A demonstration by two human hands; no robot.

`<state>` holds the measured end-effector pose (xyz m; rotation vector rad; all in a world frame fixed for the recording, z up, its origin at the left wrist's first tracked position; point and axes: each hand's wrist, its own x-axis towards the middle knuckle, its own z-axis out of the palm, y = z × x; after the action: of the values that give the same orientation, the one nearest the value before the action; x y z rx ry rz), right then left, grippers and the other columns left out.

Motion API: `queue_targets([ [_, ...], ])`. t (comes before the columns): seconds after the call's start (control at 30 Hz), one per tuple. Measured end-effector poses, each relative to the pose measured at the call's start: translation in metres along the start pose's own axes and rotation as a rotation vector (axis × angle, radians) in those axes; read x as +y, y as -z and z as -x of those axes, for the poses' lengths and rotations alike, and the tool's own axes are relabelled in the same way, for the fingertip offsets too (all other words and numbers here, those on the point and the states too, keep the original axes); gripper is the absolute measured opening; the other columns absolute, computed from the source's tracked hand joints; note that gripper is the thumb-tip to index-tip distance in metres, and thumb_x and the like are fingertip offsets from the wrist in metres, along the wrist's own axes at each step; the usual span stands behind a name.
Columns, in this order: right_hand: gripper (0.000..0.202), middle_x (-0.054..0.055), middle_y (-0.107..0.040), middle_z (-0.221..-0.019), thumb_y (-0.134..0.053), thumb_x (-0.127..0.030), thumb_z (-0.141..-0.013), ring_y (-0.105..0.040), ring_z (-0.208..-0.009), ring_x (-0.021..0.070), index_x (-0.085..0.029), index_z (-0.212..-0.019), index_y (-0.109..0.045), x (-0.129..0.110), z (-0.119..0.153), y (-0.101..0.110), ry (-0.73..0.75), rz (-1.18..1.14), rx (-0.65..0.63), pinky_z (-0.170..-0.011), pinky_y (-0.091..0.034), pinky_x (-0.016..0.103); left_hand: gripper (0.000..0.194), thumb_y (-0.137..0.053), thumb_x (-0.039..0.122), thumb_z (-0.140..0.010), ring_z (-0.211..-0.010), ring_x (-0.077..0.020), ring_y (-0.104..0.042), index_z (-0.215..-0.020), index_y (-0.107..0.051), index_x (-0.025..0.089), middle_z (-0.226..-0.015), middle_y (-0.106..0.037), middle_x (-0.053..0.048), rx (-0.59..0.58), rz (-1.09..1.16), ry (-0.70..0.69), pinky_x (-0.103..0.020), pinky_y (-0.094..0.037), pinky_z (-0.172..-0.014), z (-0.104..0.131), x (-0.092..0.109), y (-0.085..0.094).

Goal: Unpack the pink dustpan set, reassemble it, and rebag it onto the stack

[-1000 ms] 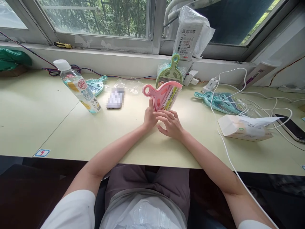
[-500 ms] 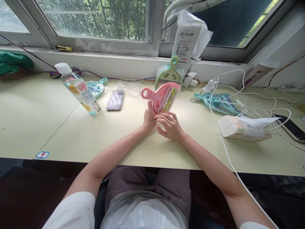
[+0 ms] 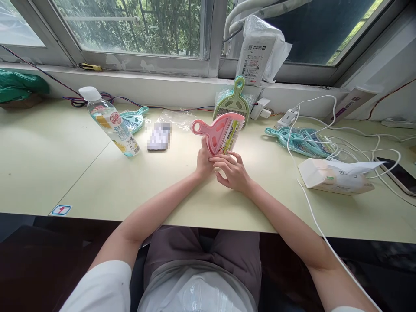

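I hold a pink mini dustpan-and-brush set [image 3: 217,131] upright over the pale green desk [image 3: 97,182], its ring handle pointing left. My left hand [image 3: 203,161] grips its lower edge from behind. My right hand [image 3: 231,171] touches the lower right corner by the yellow label, fingers curled against it. A green set [image 3: 232,102] leans on the window ledge just behind. A teal set [image 3: 300,139] in plastic wrap lies to the right, and another teal one [image 3: 131,120] lies at the left.
A tilted water bottle [image 3: 110,121] stands left of centre beside a blurred small item [image 3: 158,135]. Empty clear wrap [image 3: 177,117] lies behind. A tissue pack [image 3: 334,178], white cables [image 3: 325,125] and a phone [image 3: 401,175] fill the right. A white parcel [image 3: 260,47] rests on the sill.
The pink set has shifted slightly left and lower in my hands; my right fingers have closed in on its lower corner. Nothing else on the desk moved.
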<state>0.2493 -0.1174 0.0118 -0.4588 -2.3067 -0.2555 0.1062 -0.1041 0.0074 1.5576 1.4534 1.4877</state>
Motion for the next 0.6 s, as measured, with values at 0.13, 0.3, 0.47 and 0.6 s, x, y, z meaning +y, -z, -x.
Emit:
queue_targets([
  [0.13, 0.036, 0.005, -0.064, -0.126, -0.054, -0.019, -0.086, -0.056, -0.121, 0.0202, -0.025, -0.119, -0.041, -0.001, 0.0, -0.002, 0.006, -0.022, 0.06, -0.108, -0.035, 0.046, 0.044, -0.064, 0.021, -0.075, -0.06, -0.013, -0.051, -0.109, -0.036, 0.025, -0.075, -0.061, 0.002, 0.012, -0.082, -0.087, -0.028, -0.042, -0.058, 0.0, 0.003, 0.0],
  [0.3, 0.039, 0.006, -0.055, -0.138, -0.052, -0.021, -0.087, -0.048, -0.13, 0.0208, -0.026, -0.124, -0.039, -0.002, -0.001, -0.002, -0.01, -0.001, -0.016, -0.112, -0.028, 0.049, 0.041, -0.063, 0.018, -0.076, -0.06, -0.0142, -0.052, -0.107, -0.038, 0.024, -0.075, -0.063, -0.001, 0.0, -0.057, -0.086, -0.03, -0.042, -0.058, 0.0, 0.004, 0.001],
  [0.47, 0.029, 0.005, -0.064, -0.126, -0.053, -0.021, -0.087, -0.057, -0.118, 0.0193, -0.025, -0.115, -0.046, 0.001, 0.0, -0.002, -0.021, -0.002, -0.008, -0.112, -0.029, 0.045, 0.047, -0.066, 0.028, -0.077, -0.064, -0.0144, -0.054, -0.113, -0.036, 0.023, -0.077, -0.063, -0.001, 0.042, -0.001, -0.108, -0.029, -0.043, -0.059, -0.003, -0.003, -0.001],
  [0.6, 0.027, 0.004, -0.066, -0.122, -0.054, -0.02, -0.087, -0.058, -0.116, 0.0188, -0.025, -0.112, -0.046, 0.002, 0.001, -0.003, -0.013, 0.025, 0.01, -0.11, -0.031, 0.043, 0.049, -0.066, 0.029, -0.077, -0.062, -0.0143, -0.054, -0.115, -0.036, 0.022, -0.075, -0.062, 0.0, 0.062, -0.046, -0.103, -0.028, -0.042, -0.056, -0.004, -0.006, -0.001],
])
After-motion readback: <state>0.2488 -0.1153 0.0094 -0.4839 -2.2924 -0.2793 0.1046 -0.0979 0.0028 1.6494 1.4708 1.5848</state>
